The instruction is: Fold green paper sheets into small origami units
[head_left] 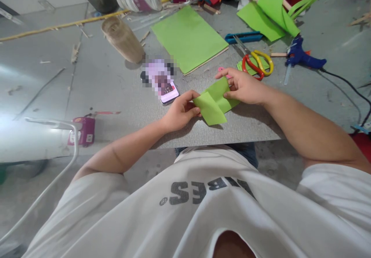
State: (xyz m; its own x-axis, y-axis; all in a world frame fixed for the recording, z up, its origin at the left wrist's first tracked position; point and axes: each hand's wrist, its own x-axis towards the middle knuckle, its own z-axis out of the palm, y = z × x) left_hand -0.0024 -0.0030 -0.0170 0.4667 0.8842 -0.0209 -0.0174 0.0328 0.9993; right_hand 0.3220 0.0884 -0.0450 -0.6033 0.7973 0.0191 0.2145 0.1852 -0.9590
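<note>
Left hand (pixel 178 113) and right hand (pixel 245 87) pinch opposite sides of a bent green paper (pixel 213 111) at the table's (pixel 130 107) near edge, scissors (pixel 253 67) beyond, apparently mid-fold; a clean crease would call for aligned edges and steady fingertips

Table (pixel 139 115): bearing everything, its grey top spreading wide
Far middle: green sheets (pixel 189 37) lying flat
Near them: phone (pixel 164 82), scissors (pixel 255 62), blue cutter (pixel 244 37) resting
</note>
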